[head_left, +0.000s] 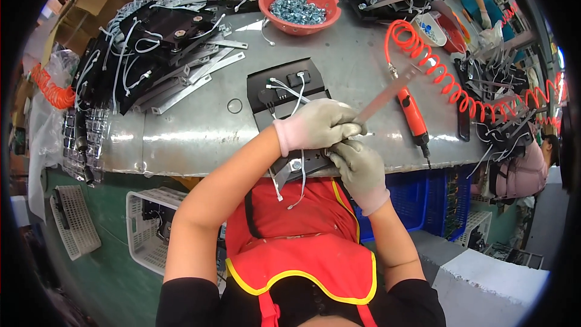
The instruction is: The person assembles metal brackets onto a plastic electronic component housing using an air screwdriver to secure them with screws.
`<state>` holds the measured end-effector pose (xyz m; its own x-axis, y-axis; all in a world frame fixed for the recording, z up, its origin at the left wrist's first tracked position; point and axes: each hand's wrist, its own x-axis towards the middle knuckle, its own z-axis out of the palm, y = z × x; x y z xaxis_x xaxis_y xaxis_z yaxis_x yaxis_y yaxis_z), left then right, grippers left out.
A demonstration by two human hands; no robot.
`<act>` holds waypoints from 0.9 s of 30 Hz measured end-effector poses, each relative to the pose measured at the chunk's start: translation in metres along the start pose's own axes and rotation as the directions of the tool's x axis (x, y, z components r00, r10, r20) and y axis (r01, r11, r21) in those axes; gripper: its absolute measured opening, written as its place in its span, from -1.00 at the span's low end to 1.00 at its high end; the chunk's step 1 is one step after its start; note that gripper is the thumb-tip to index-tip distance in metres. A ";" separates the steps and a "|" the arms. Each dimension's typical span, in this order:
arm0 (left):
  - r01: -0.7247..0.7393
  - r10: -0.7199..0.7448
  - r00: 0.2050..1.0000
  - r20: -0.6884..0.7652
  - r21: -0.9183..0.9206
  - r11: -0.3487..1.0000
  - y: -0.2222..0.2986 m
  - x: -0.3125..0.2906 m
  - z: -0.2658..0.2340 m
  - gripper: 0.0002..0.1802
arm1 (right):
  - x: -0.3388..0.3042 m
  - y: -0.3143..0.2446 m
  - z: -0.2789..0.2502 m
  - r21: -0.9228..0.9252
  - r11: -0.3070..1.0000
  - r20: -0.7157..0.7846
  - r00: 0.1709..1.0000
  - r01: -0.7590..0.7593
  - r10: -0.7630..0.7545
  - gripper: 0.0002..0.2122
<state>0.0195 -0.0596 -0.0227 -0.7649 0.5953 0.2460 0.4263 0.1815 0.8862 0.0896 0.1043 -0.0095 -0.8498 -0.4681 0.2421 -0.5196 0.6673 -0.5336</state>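
A black metal panel with black sockets and white cables lies at the table's front edge before me. My gloved left hand reaches across it and is closed around the lower end of a flat metal strip, which slants up to the right. Just below, my gloved right hand has its fingers pinched together at the panel's right edge, close to the left fingertips. Whatever lies between those right fingers is hidden. White cables hang from the panel over the front edge, beside a nut.
On the right lies a red power screwdriver with a coiled red hose. A red basket of metal nuts stands at the back. Black panels with metal strips are piled left. Blue crates sit under the table's right side.
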 end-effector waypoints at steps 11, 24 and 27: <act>-0.061 0.135 0.966 0.220 -0.314 0.947 -0.012 0.006 -0.002 -0.76 | -0.004 -0.009 0.014 -0.253 0.966 -0.068 0.997 -0.051 0.035 -0.91; -0.281 0.313 0.947 0.076 -0.278 0.918 -0.028 0.008 0.011 -0.74 | 0.005 -0.021 0.010 -0.383 0.901 -0.068 0.979 -0.202 0.191 -0.71; -0.251 0.274 0.960 0.052 -0.272 0.929 -0.030 0.002 0.005 -0.74 | 0.011 -0.035 -0.005 -0.362 0.910 0.036 0.973 -0.201 0.229 -0.74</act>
<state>0.0071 -0.0601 -0.0509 -0.5923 0.6623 0.4589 0.4564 -0.1936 0.8685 0.0982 0.0784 0.0159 -0.9425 -0.3234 0.0846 -0.3343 0.9112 -0.2409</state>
